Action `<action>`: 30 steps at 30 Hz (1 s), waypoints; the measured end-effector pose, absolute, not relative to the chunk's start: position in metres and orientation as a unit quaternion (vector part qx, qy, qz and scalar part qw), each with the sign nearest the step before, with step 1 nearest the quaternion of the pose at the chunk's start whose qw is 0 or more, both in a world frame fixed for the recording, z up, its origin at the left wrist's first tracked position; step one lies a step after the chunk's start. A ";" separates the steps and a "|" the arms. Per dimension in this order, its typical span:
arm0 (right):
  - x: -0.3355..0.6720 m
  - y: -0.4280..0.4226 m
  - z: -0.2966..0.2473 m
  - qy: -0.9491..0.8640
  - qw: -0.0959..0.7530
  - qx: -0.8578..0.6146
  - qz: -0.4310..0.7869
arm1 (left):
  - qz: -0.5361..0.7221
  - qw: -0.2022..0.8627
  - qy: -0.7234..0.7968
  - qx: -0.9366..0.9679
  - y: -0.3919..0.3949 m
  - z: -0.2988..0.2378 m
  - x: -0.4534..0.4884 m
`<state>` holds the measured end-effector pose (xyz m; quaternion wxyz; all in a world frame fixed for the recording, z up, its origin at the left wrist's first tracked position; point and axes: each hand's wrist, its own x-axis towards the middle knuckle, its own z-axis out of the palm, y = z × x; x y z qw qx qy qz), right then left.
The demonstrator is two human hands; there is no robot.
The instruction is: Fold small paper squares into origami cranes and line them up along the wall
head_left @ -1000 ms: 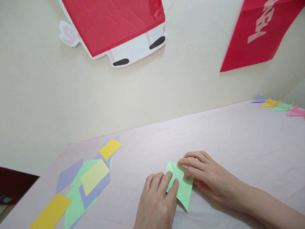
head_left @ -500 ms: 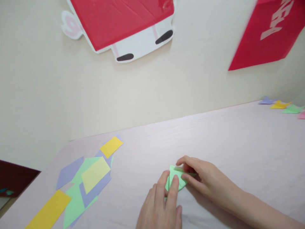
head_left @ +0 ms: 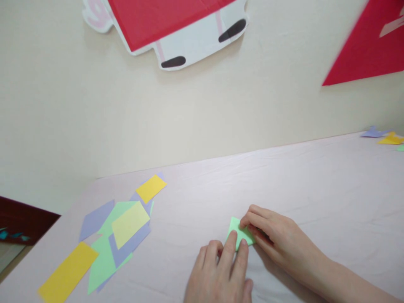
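A small piece of green folded paper (head_left: 234, 226) lies on the table, partly covered by my fingers. My left hand (head_left: 221, 269) rests from the near side with fingers spread, its index and middle fingertips pressing the paper's lower edge. On the paper's right side, my right hand (head_left: 276, 235) has its fingers bent together at the edge, index fingertip on top. Its thumb is mostly hidden below the fingers. The paper looks flat, with corners pointing up and to the right.
Loose paper sheets lie at the left: yellow (head_left: 69, 271), pale yellow (head_left: 131, 224), green (head_left: 102, 263) and purple (head_left: 96, 219). Small folded papers, purple (head_left: 374, 133) and yellow (head_left: 391, 139), sit at the far right by the wall (head_left: 205, 113). Red decorations (head_left: 170, 19) hang there.
The green flap that stood raised by my right hand is now folded down flat. My right fingers have closed in over it, and my left fingertips have shifted along the lower edge. The view has shifted slightly.
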<state>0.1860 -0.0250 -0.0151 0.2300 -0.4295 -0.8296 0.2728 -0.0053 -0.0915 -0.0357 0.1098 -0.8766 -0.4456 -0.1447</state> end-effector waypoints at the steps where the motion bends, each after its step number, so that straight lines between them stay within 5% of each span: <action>1: 0.186 -0.025 -0.016 -0.829 0.228 -0.432 0.271 | -0.145 0.111 -0.442 -0.878 -0.091 -0.036 -0.005; 30: 0.180 -0.028 -0.012 -0.827 0.220 -0.457 0.244 | -0.130 0.188 -0.446 -0.865 -0.092 -0.038 0.004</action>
